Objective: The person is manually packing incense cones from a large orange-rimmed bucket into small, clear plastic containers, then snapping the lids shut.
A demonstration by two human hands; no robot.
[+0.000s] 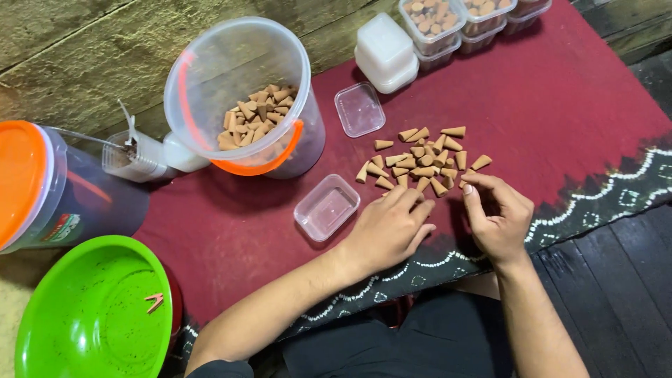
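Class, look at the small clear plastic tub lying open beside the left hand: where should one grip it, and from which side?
Probably the small clear plastic tub by its two long rims, from above: it sits upright, empty, with red cloth free around it.

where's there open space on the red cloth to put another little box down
Bare red cloth lies right of the cone pile, below the stacked boxes. Another patch sits between the green bowl and the empty box. It is crowded around the pile and both hands.

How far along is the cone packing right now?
Done: small clear boxes filled with tan cones sit stacked at the far edge. In hand: left hand and right hand work at the loose cone pile. Left: empty clear box, its lid, cones in the clear bucket.
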